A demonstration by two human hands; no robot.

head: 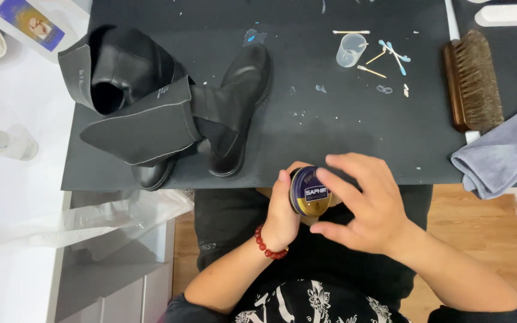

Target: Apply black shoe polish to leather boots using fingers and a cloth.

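Both hands meet at the near edge of the table [342, 137], over the person's lap. The left hand [281, 212] grips a small round tin [309, 192] from the side, its fingers wrapped behind it, and a red bead bracelet [267, 244] circles that wrist. The right hand [363, 203] closes its fingertips on the tin's lid, thumb below and fingers spread across the top. The tin is tipped on edge, showing a dark blue label with a gold rim and a paler gold band beneath. The table is covered in a matte black mat flecked with pale blue and white spots. To the left on it lie two black leather boots [163, 101], smooth and slightly glossy, their tall shafts folded over with grey linings and pale stitched edges. Farther back stands a small clear plastic cup [351, 49], with cotton swabs [384, 54] scattered beside it. At the right lie a wooden brush [473, 81] with dense brown bristles and a soft grey cloth [507, 149] hanging over the table's edge.
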